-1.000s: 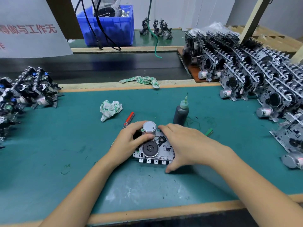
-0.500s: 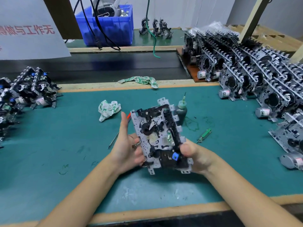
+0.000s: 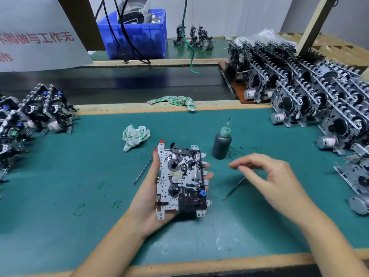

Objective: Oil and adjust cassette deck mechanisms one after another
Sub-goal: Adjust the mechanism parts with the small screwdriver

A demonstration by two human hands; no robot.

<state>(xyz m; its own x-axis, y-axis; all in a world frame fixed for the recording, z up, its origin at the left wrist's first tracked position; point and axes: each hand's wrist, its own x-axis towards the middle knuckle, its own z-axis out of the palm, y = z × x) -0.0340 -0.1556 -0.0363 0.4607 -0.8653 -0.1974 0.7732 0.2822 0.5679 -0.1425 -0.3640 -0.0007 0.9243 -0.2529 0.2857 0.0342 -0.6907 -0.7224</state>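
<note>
A: Where is the deck [image 3: 180, 181]?

B: Low centre, held above the green mat [image 3: 60, 186]. It stands on end, its gear side facing the camera, a blue tab at its 4 o'clock corner.

A: Who has it?

B: The left hand [image 3: 153, 196]. The thumb runs up the deck's 9 o'clock edge and the fingertips [image 3: 207, 174] curl round the 3 o'clock edge, so the hand clasps it from behind.

A: And the right hand [image 3: 267, 176]?

B: At the deck's 3 o'clock, apart from it, above the mat. Its fingers are loosely bent and spread, holding nothing.

A: What lies near?

B: A dark oil bottle [image 3: 222, 144] with a green needle nozzle stands upright at the deck's 1 o'clock. A thin tool [image 3: 233, 189] lies on the mat under the right hand's fingers. A red-handled screwdriver [image 3: 142, 170] lies at 10 o'clock, its handle partly hidden behind the deck. A crumpled rag [image 3: 134, 136] sits at 11 o'clock.

A: Farther out?

B: A pile of decks [image 3: 311, 100] fills 2 o'clock, a smaller pile [image 3: 34, 114] sits at 9 o'clock. A second rag [image 3: 173, 101] lies on the mat's far wooden edge at 12 o'clock, and a blue bin [image 3: 147, 41] stands beyond it.
</note>
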